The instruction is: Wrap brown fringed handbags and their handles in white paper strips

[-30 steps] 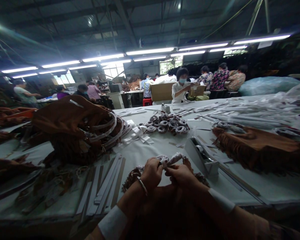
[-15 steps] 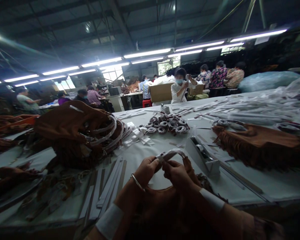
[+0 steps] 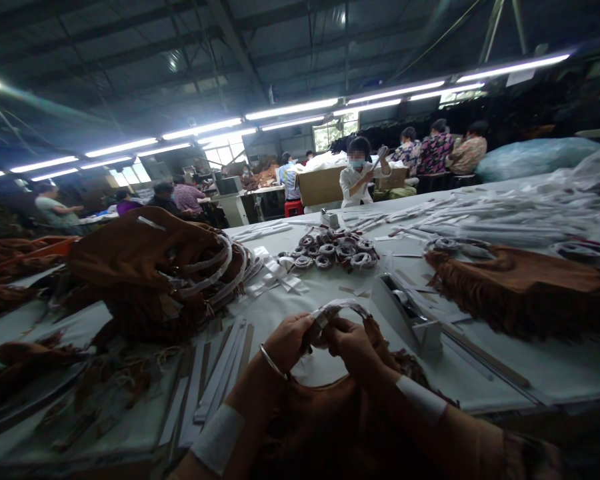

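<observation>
A brown suede-like bag (image 3: pixel 325 407) lies low in front of me, mostly dark. Its curved handle (image 3: pixel 347 305), wrapped in whitish film, arches up between my hands. My left hand (image 3: pixel 293 340) is closed on the handle's left part, the thumb on top. My right hand (image 3: pixel 347 340) pinches the wrapping at the handle's inner side, fingertips close to the left thumb. What exactly the right fingertips pinch is partly hidden. White patches are stuck on both forearms, and a bracelet is on the left wrist.
A tape dispenser (image 3: pixel 407 313) stands just right of my hands. Several coiled straps (image 3: pixel 330 250) are heaped beyond. A pile of brown bags (image 3: pixel 145 267) is at left, a fringed brown bag (image 3: pixel 525 287) at right. Flat strips (image 3: pixel 215 380) lie front left. A co-worker (image 3: pixel 357 177) sits across the table.
Both hands and the handle have tilted slightly, and the handle's wrapped arch shows a little more. The co-worker opposite has moved their hands slightly.
</observation>
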The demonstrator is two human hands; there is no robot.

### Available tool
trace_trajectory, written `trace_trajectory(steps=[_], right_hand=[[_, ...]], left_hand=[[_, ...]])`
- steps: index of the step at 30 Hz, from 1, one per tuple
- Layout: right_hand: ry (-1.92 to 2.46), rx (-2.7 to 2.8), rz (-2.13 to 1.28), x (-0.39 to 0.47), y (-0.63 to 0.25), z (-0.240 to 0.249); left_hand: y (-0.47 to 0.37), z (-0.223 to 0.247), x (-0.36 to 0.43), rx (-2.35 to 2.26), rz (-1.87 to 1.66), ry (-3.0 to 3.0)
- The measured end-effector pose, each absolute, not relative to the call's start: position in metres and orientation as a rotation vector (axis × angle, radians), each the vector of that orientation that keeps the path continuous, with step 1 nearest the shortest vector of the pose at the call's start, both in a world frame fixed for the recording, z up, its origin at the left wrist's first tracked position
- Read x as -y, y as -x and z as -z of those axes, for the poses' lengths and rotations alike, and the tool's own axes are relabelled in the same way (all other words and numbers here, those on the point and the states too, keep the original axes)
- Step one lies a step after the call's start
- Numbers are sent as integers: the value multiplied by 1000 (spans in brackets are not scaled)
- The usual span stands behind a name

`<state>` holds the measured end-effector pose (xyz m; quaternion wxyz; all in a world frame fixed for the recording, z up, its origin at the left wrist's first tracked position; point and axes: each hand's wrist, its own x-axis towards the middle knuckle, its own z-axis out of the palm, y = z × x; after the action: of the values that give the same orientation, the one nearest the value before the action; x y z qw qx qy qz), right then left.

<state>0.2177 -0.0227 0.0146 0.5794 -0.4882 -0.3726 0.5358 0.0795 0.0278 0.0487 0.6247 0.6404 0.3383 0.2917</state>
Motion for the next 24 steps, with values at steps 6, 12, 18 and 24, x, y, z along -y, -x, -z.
trace_trajectory(steps=[6, 12, 18, 24], right_hand=[[1296, 944, -1215, 33, -234, -7], [1453, 1120, -895, 70, -268, 7], [1697, 1319, -486, 118, -329, 29], [1936, 1173, -892, 165, -356, 76]], left_hand=[[-70, -56, -42, -703, -647, -1220], [-65, -54, -39, -1137, -717, -2105], [-62, -50, -70, -1585, -562, -2367], [-32, -35, -93, -1992, -543, -2078]])
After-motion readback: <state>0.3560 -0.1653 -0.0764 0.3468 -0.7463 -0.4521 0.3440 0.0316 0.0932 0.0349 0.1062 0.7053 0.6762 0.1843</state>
